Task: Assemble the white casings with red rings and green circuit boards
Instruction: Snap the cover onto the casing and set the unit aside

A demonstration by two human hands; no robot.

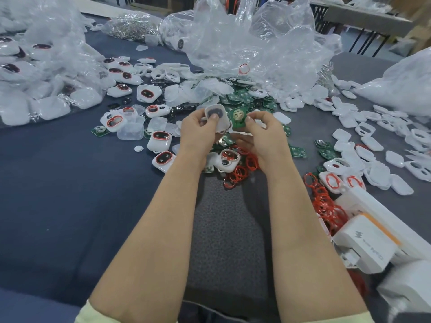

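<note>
My left hand [198, 134] grips a white casing [218, 117] held up over the table's middle, thumb on its dark oval opening. Right beside it, my right hand [261, 136] pinches a green circuit board [238, 117] with gold contacts facing me; board and casing are close but apart. Below my hands lie a casing fitted with a red ring [227, 160] and a heap of loose red rings [242, 170]. More green boards [247, 99] are piled behind my hands.
Casings with red rings [161, 138] lie left of my hands. Plain white casing halves [373, 141] spread to the right. Crumpled clear bags [256, 43] fill the back, bagged casings [35, 73] the left. White boxes [368, 243] and more red rings [326, 206] sit at right.
</note>
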